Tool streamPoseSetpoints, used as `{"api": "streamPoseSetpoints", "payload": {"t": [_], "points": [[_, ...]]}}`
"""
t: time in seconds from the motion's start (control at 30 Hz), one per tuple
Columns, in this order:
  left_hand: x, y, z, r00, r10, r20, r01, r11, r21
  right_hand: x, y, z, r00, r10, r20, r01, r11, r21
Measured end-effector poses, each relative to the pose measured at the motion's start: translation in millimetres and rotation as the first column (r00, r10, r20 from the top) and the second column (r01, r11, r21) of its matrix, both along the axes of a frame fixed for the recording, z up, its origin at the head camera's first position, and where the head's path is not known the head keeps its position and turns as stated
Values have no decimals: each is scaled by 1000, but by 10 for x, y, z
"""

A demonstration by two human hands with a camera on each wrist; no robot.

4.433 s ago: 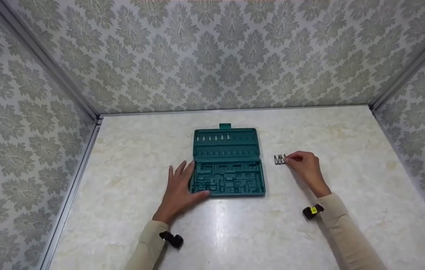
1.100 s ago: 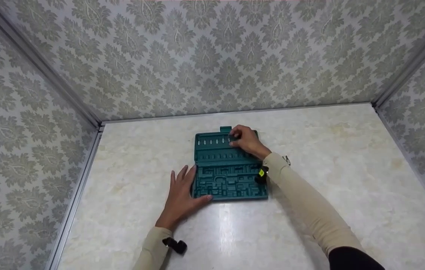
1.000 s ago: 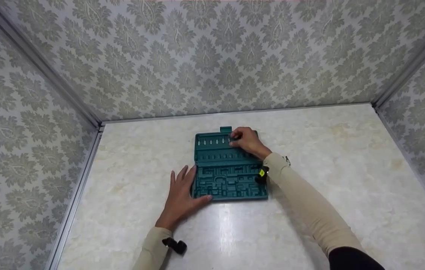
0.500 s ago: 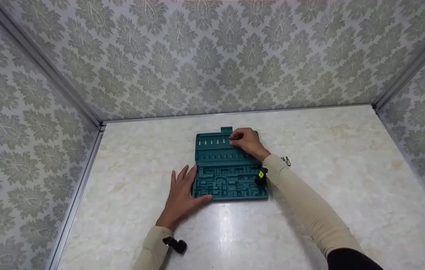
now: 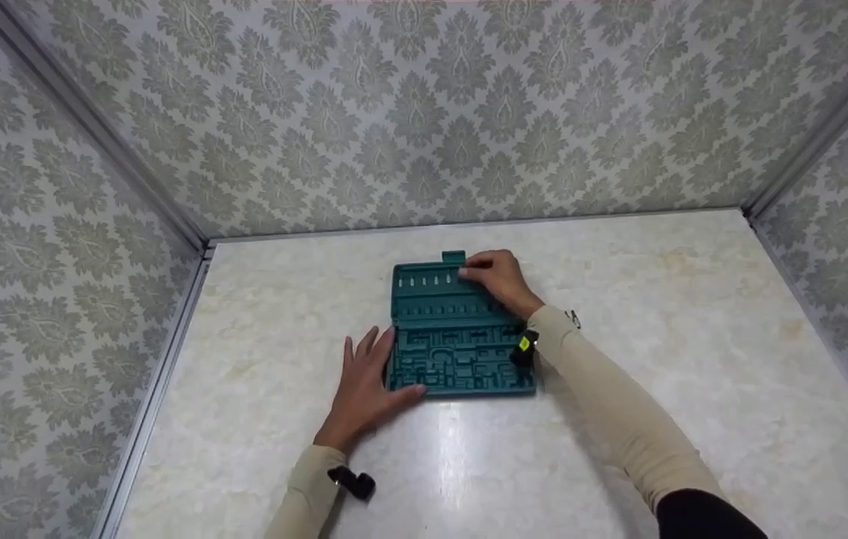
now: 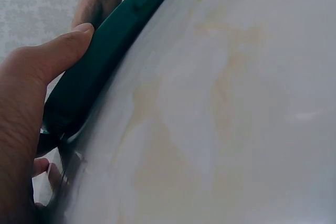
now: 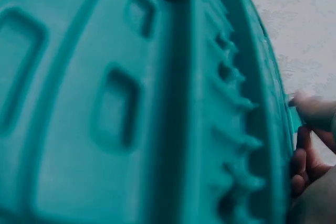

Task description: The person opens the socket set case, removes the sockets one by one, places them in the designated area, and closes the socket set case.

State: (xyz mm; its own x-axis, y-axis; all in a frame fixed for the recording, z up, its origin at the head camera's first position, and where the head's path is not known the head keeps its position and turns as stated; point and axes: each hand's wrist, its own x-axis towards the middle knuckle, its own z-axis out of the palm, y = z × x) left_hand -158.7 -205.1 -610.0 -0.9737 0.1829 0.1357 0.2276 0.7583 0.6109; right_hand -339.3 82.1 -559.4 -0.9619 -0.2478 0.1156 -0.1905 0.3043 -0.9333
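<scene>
A green plastic bit case (image 5: pixel 461 391) lies unfolded on the table, its moulded tray nearer me and its lid behind. Several short silver screwdriver bits (image 5: pixel 424 281) stand in a row in the left part of the lid. My right hand (image 5: pixel 500 277) is at the right end of that row, thumb and fingertips pinched on a small bit that the fingers mostly hide. In the right wrist view its fingertips (image 7: pixel 302 129) show beyond the lid's edge. My left hand (image 5: pixel 365 393) steadies the tray's near left corner, fingers straight along the side, thumb (image 6: pixel 79 38) on the front edge.
More loose bits (image 5: pixel 573 320) lie on the marbled table (image 5: pixel 693 322) right of the case, partly hidden by my right sleeve (image 5: pixel 603 389). A green latch tab (image 5: pixel 453 256) sticks out behind the lid. Patterned walls (image 5: pixel 424 112) close off the back and sides.
Over four seconds, my right hand has moved from the loose bits on the table to the lid's row. In the last second its fingertips shift slightly there. My left hand stays at the corner.
</scene>
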Motion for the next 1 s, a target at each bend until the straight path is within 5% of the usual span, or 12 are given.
{"api": "streamPoseSetpoints", "payload": {"t": [0.27,0.67,1.0], "points": [[12,-24,-37,1000,17,17,-18,1000,5,129,296,209,999,23,47,-19,995,-102],[-13,-53,-36,999,34,25,-35,999,12,466,737,273,999,37,-30,-37,999,2],[-10,1,22,1000,-6,-7,6,1000,6,726,1244,212,996,-76,-49,80,994,81]]}}
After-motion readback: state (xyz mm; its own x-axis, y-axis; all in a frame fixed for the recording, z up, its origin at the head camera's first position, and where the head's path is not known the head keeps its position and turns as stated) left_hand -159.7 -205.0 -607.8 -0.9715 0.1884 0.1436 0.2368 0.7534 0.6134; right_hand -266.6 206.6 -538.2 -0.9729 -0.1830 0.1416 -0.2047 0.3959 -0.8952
